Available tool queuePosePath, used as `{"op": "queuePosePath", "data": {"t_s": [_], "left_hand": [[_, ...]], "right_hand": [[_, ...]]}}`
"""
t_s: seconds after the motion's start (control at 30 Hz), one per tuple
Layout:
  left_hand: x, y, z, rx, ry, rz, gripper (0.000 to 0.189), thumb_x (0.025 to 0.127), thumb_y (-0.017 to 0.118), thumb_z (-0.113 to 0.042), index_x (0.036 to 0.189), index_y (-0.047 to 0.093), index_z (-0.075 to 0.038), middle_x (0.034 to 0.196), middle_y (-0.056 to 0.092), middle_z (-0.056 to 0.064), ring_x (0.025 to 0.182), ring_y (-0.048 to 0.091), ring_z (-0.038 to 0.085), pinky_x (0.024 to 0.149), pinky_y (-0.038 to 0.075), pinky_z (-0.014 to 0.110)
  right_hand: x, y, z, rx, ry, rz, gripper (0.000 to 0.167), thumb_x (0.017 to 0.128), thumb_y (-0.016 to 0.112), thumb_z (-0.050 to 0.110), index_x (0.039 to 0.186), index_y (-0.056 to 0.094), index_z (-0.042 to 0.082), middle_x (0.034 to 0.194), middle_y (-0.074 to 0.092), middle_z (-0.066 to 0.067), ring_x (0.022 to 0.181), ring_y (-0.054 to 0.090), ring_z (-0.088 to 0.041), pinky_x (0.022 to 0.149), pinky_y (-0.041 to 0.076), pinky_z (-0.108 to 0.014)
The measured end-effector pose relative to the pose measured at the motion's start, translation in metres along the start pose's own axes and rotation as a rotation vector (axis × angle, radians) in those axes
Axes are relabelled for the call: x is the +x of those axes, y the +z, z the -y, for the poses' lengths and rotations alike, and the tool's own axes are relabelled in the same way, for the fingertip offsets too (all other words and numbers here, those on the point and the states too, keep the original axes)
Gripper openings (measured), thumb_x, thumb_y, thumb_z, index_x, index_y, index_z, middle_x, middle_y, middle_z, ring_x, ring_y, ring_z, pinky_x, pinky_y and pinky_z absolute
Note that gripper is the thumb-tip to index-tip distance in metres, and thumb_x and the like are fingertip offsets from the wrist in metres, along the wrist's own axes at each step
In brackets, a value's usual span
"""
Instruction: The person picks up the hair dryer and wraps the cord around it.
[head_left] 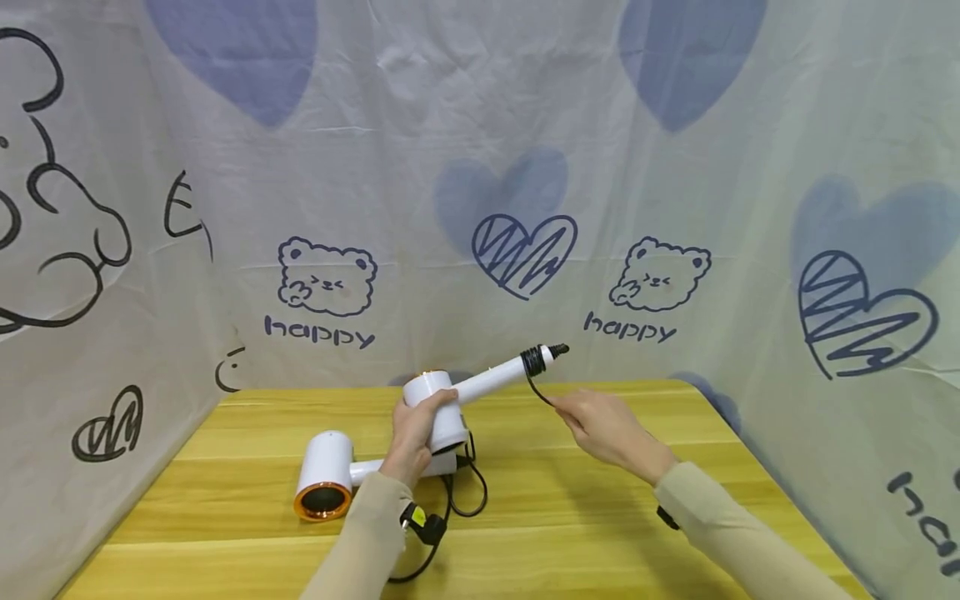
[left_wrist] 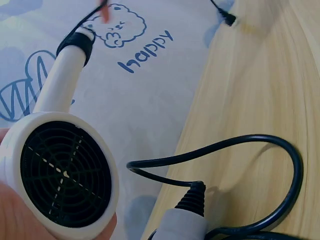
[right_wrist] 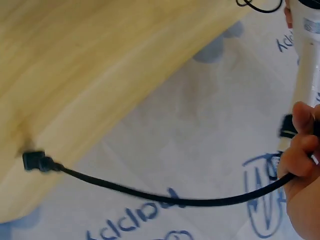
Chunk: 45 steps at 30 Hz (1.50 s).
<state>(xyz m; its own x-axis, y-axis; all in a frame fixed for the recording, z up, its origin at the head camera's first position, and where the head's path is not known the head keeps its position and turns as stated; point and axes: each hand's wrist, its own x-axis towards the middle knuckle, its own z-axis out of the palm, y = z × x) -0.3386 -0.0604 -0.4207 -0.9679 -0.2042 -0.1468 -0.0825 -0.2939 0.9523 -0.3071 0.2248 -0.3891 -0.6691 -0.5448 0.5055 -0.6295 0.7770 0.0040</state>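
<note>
Over table, hairdryer and cord in hands

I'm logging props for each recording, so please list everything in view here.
Held hair dryer: one, white, above the table
Lying hair dryer: one, white with orange rim, on the table
Wound cord: one, black, around the held dryer's handle
Plug: one, black, at the wound cord's free end
Loose cord: one, black, from the lying dryer
Table: one, yellowish wood
Cloth: white with blue hearts, behind and beside the table
Sleeves: two, beige, on the arms
Hands: two; left hand grips held dryer, right hand pinches wound cord
</note>
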Motion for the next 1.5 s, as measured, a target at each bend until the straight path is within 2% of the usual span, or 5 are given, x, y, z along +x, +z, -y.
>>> {"op": "queuePosePath", "data": {"t_s": [0.23,0.6,0.9,1.13,1.5], "left_hand": [[0.003,-0.001,0.002,-0.057,-0.035,0.043,0.078,0.074,0.083,-0.025,0.136,0.04,-0.005,0.115,0.059,0.015,0.085,0.065,0.021,0.071,0.059,0.034],[0.001,0.003,-0.009,-0.128,-0.095,0.087,0.069,0.077,0.079,-0.03,0.13,0.043,-0.002,0.094,0.065,0.007,0.076,0.066,0.017,0.067,0.058,0.03],[0.002,-0.001,-0.011,-0.108,-0.122,0.126,0.065,0.079,0.076,-0.031,0.126,0.045,0.0,0.087,0.066,0.004,0.072,0.067,0.017,0.066,0.058,0.03],[0.0,0.002,-0.011,-0.107,-0.139,0.229,0.062,0.08,0.075,-0.031,0.125,0.046,0.001,0.085,0.067,0.004,0.07,0.067,0.016,0.064,0.058,0.03],[-0.005,0.001,-0.007,0.019,-0.238,0.449,0.063,0.084,0.069,-0.039,0.128,0.046,-0.001,0.089,0.065,0.004,0.071,0.065,0.015,0.064,0.058,0.028]], "right_hand": [[-0.003,0.008,-0.03,0.403,0.203,0.235,0.031,0.102,0.049,0.011,0.127,0.066,0.011,0.077,0.061,0.004,0.057,0.044,-0.008,0.053,0.044,-0.024],[-0.001,0.006,-0.073,0.963,0.416,0.53,0.035,0.104,0.046,0.028,0.118,0.068,0.003,0.101,0.068,-0.013,0.063,0.034,-0.02,0.058,0.034,-0.023],[-0.005,0.011,-0.094,0.735,0.569,0.567,0.032,0.099,0.055,0.038,0.101,0.076,0.014,0.088,0.067,-0.004,0.061,0.035,-0.013,0.054,0.028,-0.024],[0.002,0.01,-0.095,0.627,0.67,0.462,0.04,0.096,0.058,0.044,0.094,0.077,0.01,0.084,0.067,-0.005,0.115,0.055,-0.029,0.105,0.036,-0.064],[0.015,0.004,-0.098,0.594,0.663,0.367,0.036,0.096,0.061,0.038,0.087,0.078,0.007,0.079,0.069,-0.004,0.097,0.06,-0.023,0.093,0.047,-0.046]]}}
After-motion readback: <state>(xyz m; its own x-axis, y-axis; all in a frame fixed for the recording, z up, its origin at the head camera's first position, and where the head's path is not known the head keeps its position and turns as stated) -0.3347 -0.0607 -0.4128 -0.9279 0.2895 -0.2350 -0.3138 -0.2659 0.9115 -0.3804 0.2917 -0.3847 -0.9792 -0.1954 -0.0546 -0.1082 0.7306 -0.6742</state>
